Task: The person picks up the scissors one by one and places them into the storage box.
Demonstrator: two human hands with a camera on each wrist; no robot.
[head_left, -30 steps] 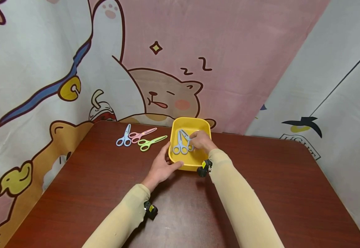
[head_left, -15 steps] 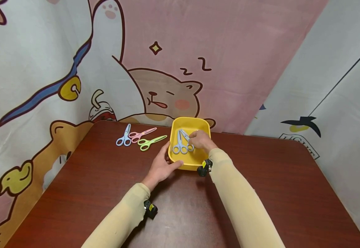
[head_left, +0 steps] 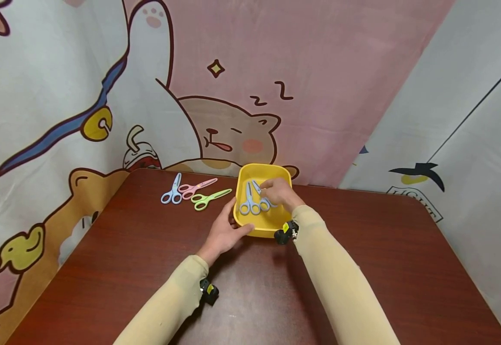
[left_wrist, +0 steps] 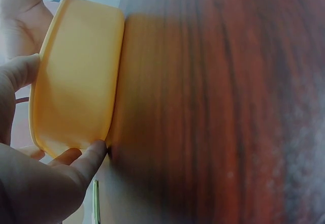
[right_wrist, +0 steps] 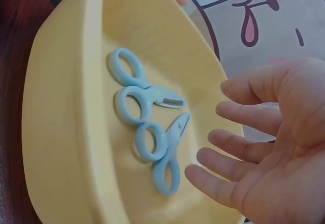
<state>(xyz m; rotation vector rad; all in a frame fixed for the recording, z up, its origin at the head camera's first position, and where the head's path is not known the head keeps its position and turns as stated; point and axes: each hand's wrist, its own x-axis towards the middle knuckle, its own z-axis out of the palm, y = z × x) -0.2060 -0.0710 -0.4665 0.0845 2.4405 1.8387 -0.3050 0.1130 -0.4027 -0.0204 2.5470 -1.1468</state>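
A yellow plastic bin (head_left: 269,221) stands at the far middle of the table. My left hand (head_left: 224,231) holds its near left corner, thumb at the rim and fingers along the outer wall, as the left wrist view also shows. Inside lie two pairs of light blue scissors: a left pair (head_left: 250,197) and a right pair (head_left: 264,204) beside it. Over the right pair hovers my right hand (head_left: 279,190), which hides part of it in the head view. From the right wrist, the right hand's fingers (right_wrist: 238,150) are spread, apart from both scissors (right_wrist: 162,148).
Left of the bin lie blue scissors (head_left: 173,191), pink scissors (head_left: 194,189) and green scissors (head_left: 207,199) on the brown wooden table (head_left: 362,268). A cartoon-printed cloth (head_left: 328,96) hangs right behind the table's back edge.
My right hand's fingers have come off the right pair of scissors. That pair has turned, and its second handle ring now shows. The left hand keeps its place on the bin.
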